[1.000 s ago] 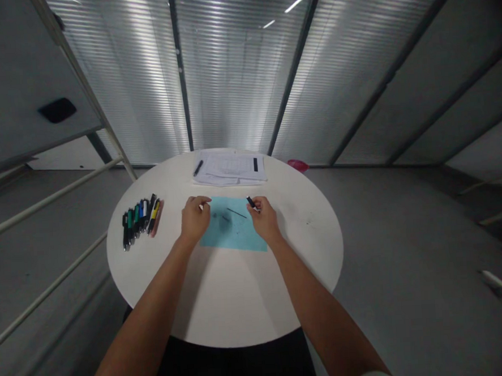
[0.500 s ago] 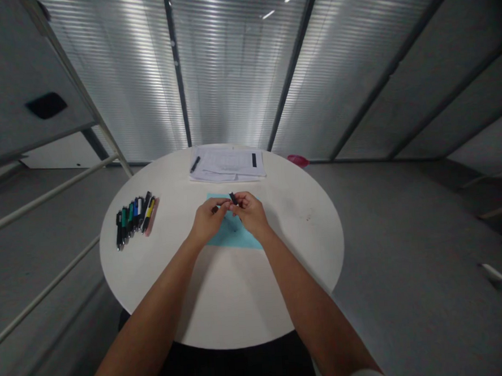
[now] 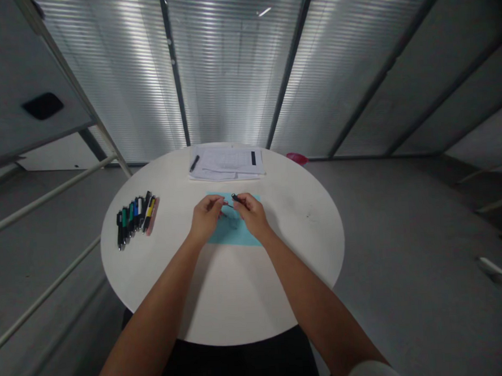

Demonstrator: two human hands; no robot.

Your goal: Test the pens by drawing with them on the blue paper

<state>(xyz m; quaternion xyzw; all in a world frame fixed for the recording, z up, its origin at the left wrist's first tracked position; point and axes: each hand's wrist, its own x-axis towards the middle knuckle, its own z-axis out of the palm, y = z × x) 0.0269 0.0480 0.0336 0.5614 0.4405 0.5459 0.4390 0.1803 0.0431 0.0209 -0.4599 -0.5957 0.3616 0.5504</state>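
Both hands meet over a light blue sheet (image 3: 237, 237) on the round white table. My left hand (image 3: 205, 218) is closed, pinching a thin dark rod (image 3: 229, 205) that looks like a pen refill and slants toward the other hand. Fingers wrap a short black tube (image 3: 235, 197), seemingly a pen part, in my right hand (image 3: 253, 215); its end sticks up past the fingertips. Small faint marks or bits show on the sheet between the hands, too blurred to name.
Several pens (image 3: 130, 218) lie side by side at the table's left, beside a pinkish strip (image 3: 153, 218). At the far edge a stack of papers (image 3: 228, 162) carries a dark pen (image 3: 194, 163). White rails (image 3: 51, 191) stand left of the round table (image 3: 241, 302).
My hands have moved slightly apart, and the thin rod now shows between them. The black tube in my right hand has tilted, so less of it shows.
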